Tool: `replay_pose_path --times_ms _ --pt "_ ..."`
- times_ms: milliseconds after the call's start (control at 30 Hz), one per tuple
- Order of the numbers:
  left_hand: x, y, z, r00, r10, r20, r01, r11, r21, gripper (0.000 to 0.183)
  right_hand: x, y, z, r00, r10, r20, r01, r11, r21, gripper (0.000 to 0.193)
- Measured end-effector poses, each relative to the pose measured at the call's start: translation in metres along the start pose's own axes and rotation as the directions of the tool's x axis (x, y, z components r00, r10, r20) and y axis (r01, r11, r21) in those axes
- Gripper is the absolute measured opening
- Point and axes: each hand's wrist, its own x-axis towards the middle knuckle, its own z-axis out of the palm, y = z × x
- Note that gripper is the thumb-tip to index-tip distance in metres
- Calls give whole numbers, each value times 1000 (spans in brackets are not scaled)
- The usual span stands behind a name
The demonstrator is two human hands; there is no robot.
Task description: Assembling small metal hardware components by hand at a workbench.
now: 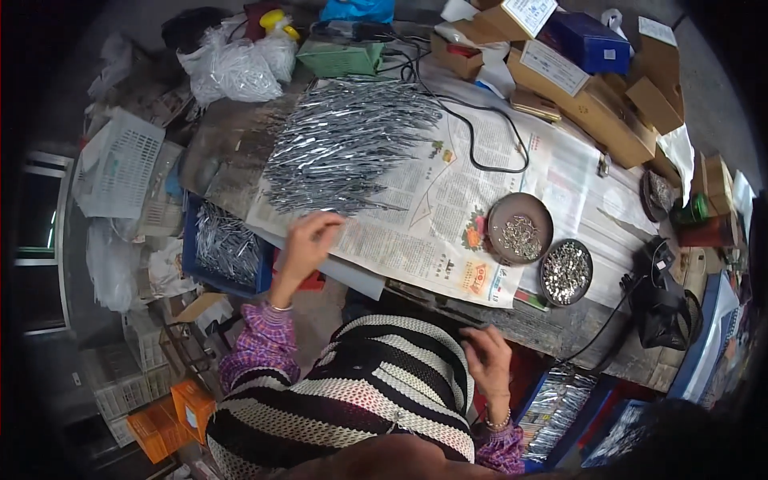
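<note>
My left hand (310, 246) is over the near edge of a spread-out heap of slim silver metal pieces (344, 144), its fingers bent and the thumb apart from them; I see nothing between them. The heap lies on newspaper (424, 248) covering the table. My right hand (490, 358) hovers just off the table's front edge, fingers loosely curled and apart, with nothing visible in it. Beyond it on the table are a brown round dish (522, 202) partly filled with small metal parts and a dark round dish (566, 272) full of small shiny parts.
A blue bin (190, 254) of metal pieces stands at the left, below table height. More silver pieces lie in a blue tray (560, 412) at the lower right. Cardboard boxes (592, 104), a black cable (474, 152), a green basket (340, 58) and a black device (660, 292) surround the work area.
</note>
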Motion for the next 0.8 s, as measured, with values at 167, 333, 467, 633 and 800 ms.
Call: replay_pose_path --times_ms 167,333,467,633,800 --pt "-4 -18 -19 992 -123 19 116 971 208 15 19 -10 22 989 -76 131 79 997 -16 22" --pt "3 -25 -3 998 -64 19 56 960 274 11 21 -10 29 986 -64 155 68 998 -19 22" --pt "14 -12 7 998 31 48 -47 922 385 7 19 -2 29 990 -106 93 111 993 -48 22" --pt "16 -17 11 997 -74 -32 78 985 151 5 17 -1 25 996 -77 41 76 997 20 19" --pt "20 -13 18 941 -305 147 329 927 -183 8 19 -4 21 997 -64 49 61 996 59 20"
